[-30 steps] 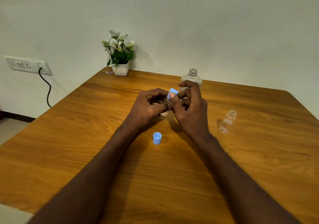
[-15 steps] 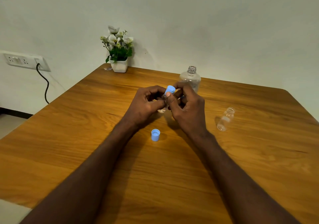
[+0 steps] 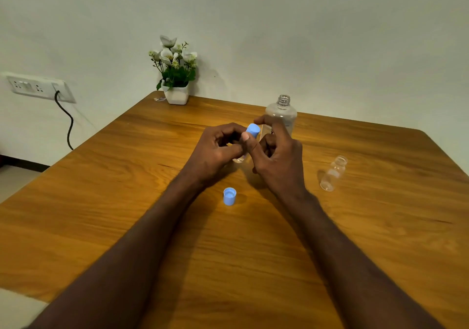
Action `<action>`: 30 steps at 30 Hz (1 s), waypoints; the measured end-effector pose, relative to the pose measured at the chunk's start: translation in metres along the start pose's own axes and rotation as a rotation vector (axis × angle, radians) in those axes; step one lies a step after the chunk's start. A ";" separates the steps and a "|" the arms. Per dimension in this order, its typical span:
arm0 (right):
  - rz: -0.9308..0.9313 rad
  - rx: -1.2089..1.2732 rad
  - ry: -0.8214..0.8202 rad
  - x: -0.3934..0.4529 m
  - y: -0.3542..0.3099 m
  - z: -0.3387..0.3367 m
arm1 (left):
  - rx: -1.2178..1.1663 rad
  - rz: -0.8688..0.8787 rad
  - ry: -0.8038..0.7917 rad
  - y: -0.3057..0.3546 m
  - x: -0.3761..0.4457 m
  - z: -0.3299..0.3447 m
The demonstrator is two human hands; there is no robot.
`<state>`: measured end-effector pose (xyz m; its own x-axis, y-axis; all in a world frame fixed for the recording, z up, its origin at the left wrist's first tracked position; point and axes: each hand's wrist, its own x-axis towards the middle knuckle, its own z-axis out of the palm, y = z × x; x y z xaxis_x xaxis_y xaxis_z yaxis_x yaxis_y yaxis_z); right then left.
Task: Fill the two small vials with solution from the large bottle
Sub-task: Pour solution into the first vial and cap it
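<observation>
Wooden table (image 3: pixel 127 227) filling the lower view, pale wall behind. At 11 o'clock on the far edge, a white pot of artificial flowers (image 3: pixel 176 75); at 9 o'clock on the wall, a socket strip (image 3: pixel 38 87) with a black cable (image 3: pixel 67 125) hanging down. At centre, left hand (image 3: pixel 215 151) wrapped around a small vial (image 3: pixel 239 159), of which only the clear base shows below the fingers. Right hand (image 3: pixel 276 156) touching it from 3 o'clock, thumb and forefinger pinched on the blue cap (image 3: pixel 253 130) at the vial's top; seated or just resting there, cannot tell. Directly behind the right hand at 12 o'clock, large bottle (image 3: pixel 281 115), upright, uncapped, lower part blocked by the fingers. Well apart at 3 o'clock, second vial (image 3: pixel 333 174), open, no cap. Just below the hands at 6 o'clock, loose blue cap (image 3: pixel 229 196), open side up. Liquid level in any container too faint to judge
</observation>
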<state>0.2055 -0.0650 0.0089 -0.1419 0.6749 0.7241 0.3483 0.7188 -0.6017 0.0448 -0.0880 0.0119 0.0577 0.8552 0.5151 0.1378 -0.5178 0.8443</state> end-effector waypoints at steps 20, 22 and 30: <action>0.171 0.217 0.075 0.005 -0.008 -0.004 | -0.031 -0.036 -0.023 -0.003 0.002 0.002; 0.151 0.123 0.147 0.005 -0.009 -0.001 | 0.028 -0.022 0.038 -0.005 0.002 0.003; 0.224 0.163 0.134 0.008 -0.017 -0.002 | 0.154 0.032 0.127 -0.009 0.004 0.003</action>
<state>0.2004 -0.0723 0.0252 0.0490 0.7996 0.5986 0.2026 0.5789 -0.7898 0.0464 -0.0802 0.0061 -0.0590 0.8234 0.5644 0.2882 -0.5272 0.7994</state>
